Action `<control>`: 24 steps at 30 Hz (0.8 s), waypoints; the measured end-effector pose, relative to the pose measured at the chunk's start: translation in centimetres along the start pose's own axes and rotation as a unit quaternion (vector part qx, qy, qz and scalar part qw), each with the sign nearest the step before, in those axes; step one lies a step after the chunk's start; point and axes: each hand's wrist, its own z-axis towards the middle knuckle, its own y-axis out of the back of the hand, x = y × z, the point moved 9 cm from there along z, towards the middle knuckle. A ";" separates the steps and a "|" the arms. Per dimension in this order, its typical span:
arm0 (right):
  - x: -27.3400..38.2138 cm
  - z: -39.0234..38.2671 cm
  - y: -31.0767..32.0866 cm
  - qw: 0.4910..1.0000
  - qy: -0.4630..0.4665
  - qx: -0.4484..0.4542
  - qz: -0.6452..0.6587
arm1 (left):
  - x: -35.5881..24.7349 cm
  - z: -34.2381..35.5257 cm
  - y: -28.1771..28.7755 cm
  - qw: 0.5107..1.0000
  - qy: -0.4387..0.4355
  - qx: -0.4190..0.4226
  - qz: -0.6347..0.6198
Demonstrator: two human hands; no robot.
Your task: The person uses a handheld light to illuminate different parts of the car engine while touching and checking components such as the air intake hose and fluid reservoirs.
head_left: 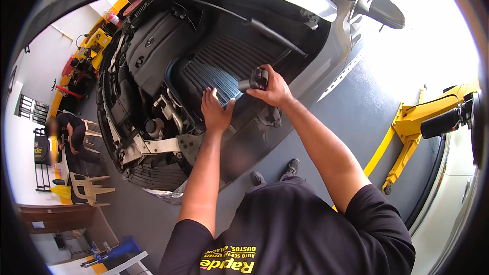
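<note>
Under the raised hood, a blue pleated air filter (211,74) sits in the engine bay, with dark ribbed plastic around it. My left hand (216,114) is open, its fingers stretched out at the filter's near edge and the thumb apart. My right hand (277,89) is wrapped round a dark handheld power tool (259,78). Its short round nozzle points left, close to the right end of the filter. The tool's lower part shows below my wrist. My palm hides most of the handle, so its exact kind cannot be told.
A dark engine cover (153,46) lies left of the filter. The grey fender (249,145) runs between my body and the bay. A yellow lift arm (407,127) stands at right. Far left are a person (76,130), beige plastic chairs (89,187) and yellow equipment (99,43).
</note>
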 end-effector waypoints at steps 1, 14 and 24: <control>0.8 -0.8 0.0 1.000 -0.004 0.001 -0.001 | 0.4 -0.6 1.0 1.000 0.001 0.003 -0.002; 5.1 -8.1 -9.1 0.993 0.002 0.118 -0.013 | 6.0 -10.5 8.4 1.000 0.012 0.004 -0.026; 3.6 -7.7 -9.3 0.989 -0.011 0.132 -0.065 | 7.9 -11.6 5.2 0.977 0.168 0.132 -0.022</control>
